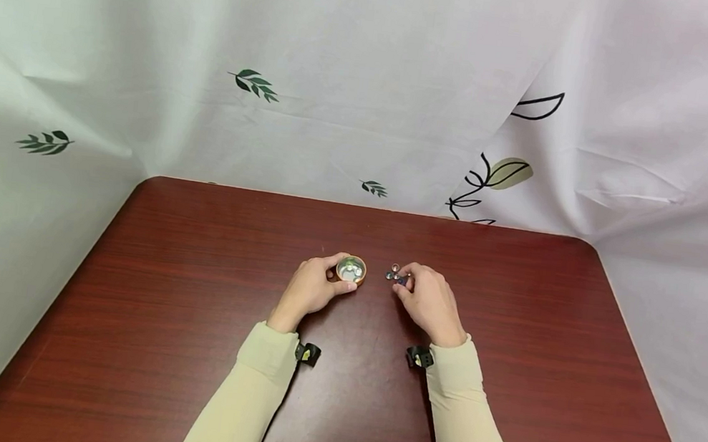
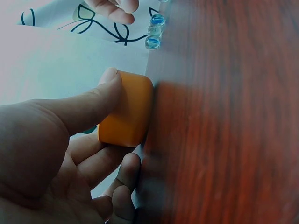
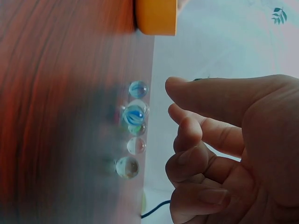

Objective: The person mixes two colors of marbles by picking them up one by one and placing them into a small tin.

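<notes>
My left hand (image 1: 309,287) holds a small round orange bowl (image 2: 131,112) on the table, its thumb on the near side and fingers round the far side. From the head view the bowl's inside looks shiny, with clear and greenish glints. To the right of it, several glass marbles (image 3: 134,115) lie in a loose cluster, some with blue swirls, others clear or greenish. Just over the cluster's right side hovers my right hand (image 1: 431,301), thumb and fingers loosely bent. In the right wrist view a gap separates its fingertips (image 3: 174,85) from the marbles, and nothing is between them.
The dark red-brown wooden table (image 1: 156,315) has rounded far corners. White cloth (image 1: 358,56) with leaf prints hangs behind it and along both sides. Each wrist wears a black strap with a small device (image 1: 308,354).
</notes>
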Action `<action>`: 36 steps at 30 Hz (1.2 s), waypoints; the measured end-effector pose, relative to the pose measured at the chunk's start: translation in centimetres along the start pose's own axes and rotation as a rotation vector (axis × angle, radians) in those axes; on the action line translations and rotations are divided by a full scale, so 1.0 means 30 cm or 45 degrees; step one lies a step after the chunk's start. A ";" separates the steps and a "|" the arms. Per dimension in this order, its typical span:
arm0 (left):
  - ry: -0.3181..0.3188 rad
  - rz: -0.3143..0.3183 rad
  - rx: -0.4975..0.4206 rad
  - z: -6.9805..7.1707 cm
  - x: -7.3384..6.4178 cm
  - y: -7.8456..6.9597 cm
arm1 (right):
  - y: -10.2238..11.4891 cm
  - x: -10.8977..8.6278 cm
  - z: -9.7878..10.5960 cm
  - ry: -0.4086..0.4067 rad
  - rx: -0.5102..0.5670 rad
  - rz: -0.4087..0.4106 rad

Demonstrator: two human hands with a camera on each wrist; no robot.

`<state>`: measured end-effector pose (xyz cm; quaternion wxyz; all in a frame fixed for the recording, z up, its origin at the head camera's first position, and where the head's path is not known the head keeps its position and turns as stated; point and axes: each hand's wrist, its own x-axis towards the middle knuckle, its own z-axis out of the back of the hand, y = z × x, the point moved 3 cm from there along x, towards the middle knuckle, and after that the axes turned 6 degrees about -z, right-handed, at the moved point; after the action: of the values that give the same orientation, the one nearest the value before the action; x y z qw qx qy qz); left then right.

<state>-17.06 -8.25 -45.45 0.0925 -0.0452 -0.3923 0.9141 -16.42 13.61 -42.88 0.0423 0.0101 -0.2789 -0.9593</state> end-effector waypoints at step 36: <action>0.001 -0.005 0.009 -0.001 -0.002 0.000 | -0.110 -0.009 0.043 0.024 -0.057 -0.072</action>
<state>-17.01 -8.24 -45.47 0.0947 -0.0445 -0.3890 0.9153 -16.46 17.10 -43.56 0.0179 0.0259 -0.2566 -0.9660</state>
